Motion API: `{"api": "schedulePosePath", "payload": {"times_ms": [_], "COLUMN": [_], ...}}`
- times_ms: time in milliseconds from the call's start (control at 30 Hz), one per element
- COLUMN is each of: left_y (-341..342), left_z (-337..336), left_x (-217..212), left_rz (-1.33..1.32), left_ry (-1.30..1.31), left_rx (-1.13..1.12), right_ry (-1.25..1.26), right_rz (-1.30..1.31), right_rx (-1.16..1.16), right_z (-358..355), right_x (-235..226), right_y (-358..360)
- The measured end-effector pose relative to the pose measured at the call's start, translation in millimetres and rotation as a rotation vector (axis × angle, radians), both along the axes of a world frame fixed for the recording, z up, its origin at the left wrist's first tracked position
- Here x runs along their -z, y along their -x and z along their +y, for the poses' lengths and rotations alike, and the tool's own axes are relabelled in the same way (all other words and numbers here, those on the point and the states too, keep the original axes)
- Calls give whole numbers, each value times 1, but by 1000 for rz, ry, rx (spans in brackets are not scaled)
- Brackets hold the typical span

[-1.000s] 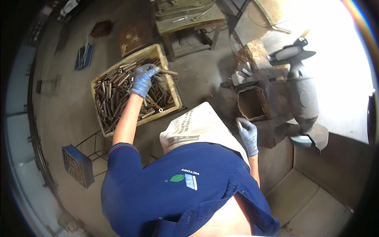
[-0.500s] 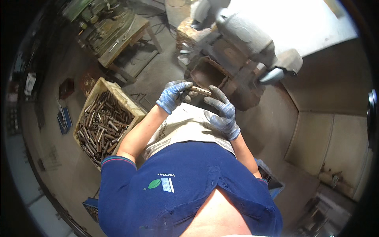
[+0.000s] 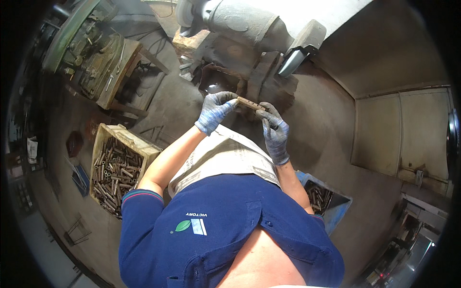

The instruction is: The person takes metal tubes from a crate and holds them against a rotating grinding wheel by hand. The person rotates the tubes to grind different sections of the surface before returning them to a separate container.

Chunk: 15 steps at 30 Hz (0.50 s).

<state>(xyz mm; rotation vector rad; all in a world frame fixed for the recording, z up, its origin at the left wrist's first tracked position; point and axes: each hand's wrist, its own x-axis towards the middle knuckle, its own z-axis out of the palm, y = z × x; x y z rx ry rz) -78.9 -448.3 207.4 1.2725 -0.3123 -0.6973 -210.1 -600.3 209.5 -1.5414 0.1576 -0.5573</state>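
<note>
In the head view, the left hand [image 3: 214, 113] pinches one end of a tube [image 3: 249, 103] with thumb and fingers drawn close, while the right hand [image 3: 275, 132] has thumb and fingertips narrowed on the other end, its remaining fingers curled loosely. The tube – brown, with small holes along its side – is in the air between the hands, slightly tilted, its right end lower, beyond the apron [image 3: 230, 151].

The hold looks light; a slick glove or one hand letting go early could drop the tube onto the floor [image 3: 321, 129] or into the dark trough [image 3: 223, 77] under the grinder [image 3: 245, 21]. Loose gloves near that machine could snag, if it is running – I cannot tell.

The floor is grey and worn. A yellow bin [image 3: 150, 152] of tubes stands at left, a blue bin [image 3: 340, 211] at right, a bench [image 3: 130, 54] farther off.
</note>
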Motion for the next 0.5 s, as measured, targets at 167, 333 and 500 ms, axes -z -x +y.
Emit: {"api": "schedulePosePath", "payload": {"times_ms": [167, 333, 500], "left_y": [-9, -25, -48], "left_z": [-23, -51, -76], "left_x": [7, 18, 19], "left_rz": [-19, 70, 197], "left_ry": [-2, 9, 65], "left_rx": [46, 61, 172], "right_ry": [173, 223, 251], "right_rz": [16, 30, 53], "right_rx": [115, 289, 361], "right_z": [-10, -15, -24], "right_x": [3, 5, 7], "right_y": [-2, -11, -28]}}
